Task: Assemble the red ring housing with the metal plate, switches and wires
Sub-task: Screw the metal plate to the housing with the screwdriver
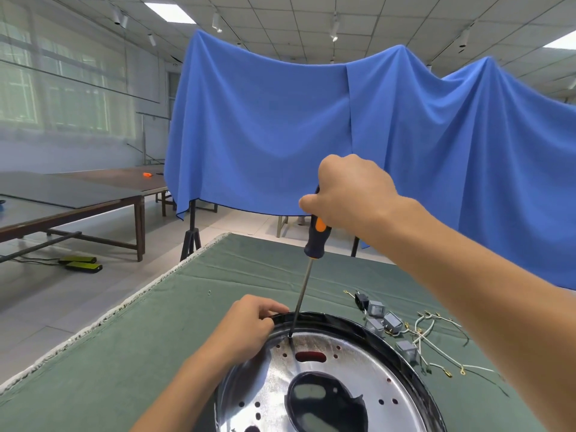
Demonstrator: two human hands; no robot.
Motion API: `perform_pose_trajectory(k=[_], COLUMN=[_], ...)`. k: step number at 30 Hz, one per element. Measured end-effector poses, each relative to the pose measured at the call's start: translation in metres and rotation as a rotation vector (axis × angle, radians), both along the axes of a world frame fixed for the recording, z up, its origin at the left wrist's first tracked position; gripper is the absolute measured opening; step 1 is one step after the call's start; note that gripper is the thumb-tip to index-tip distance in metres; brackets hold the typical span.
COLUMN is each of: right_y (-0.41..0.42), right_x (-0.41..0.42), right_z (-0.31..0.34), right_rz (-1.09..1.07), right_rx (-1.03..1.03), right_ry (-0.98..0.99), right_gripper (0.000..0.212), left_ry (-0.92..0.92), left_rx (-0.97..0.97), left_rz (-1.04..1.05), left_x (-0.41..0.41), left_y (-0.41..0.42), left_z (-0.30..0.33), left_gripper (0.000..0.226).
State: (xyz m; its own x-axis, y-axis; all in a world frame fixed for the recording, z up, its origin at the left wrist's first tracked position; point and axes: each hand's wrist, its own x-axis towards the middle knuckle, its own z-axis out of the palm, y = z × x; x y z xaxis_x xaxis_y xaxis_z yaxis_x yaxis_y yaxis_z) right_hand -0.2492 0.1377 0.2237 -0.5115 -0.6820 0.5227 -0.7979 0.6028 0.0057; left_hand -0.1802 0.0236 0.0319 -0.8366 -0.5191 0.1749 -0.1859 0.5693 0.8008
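One green-clothed table before blue drapes

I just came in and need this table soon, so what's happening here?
A person is screwing a shiny metal plate into a round housing on the green cloth. The right hand grips a screwdriver upright, its tip down at the plate's far edge. The left hand holds the housing rim steady. Small grey switches and loose wires lie to the right, not yet fitted.
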Motion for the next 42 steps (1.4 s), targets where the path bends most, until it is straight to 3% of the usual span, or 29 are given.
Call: perform_pose_trajectory(k=[3,8,15,21,29,35,39,42], right_y=[-0.006,-0.004,0.005,0.005,0.005,0.013,0.021,0.025], right_x=[0.002,0.003,-0.022,-0.02,-0.021,-0.035,-0.04,-0.037], right_z=[0.001,-0.006,-0.012,-0.025,-0.025,0.027,0.02,-0.017], right_rz=[-0.013,0.196,-0.077,0.005,0.061,0.032,0.091,0.215], right_rx=[0.031,-0.006,-0.16,-0.295,-0.305,-0.446,-0.576,-0.653], right_ry=[0.022,-0.159,-0.033,0.062,0.105,0.135,0.007,-0.22], right_gripper=[0.031,0.019,0.033,0.033,0.036,0.027,0.026,0.03], left_ry=[0.006,0.003,-0.028,-0.03,-0.103,-0.118,-0.128,-0.032], left_rx=[0.002,-0.016,-0.013,-0.04,-0.094,-0.117,-0.166,-0.023], left_rz=[0.003,-0.003,-0.005,-0.084,-0.068,-0.068,-0.004,0.085], left_x=[0.001,0.0,-0.001,0.001,-0.003,-0.005,-0.007,-0.007], left_y=[0.0,-0.002,-0.004,-0.004,-0.004,-0.006,-0.007,-0.005], left_z=[0.0,-0.001,-0.003,-0.003,-0.003,-0.005,-0.01,-0.007], left_gripper=[0.044,0.046,0.04,0.038,0.057,0.056,0.052,0.029])
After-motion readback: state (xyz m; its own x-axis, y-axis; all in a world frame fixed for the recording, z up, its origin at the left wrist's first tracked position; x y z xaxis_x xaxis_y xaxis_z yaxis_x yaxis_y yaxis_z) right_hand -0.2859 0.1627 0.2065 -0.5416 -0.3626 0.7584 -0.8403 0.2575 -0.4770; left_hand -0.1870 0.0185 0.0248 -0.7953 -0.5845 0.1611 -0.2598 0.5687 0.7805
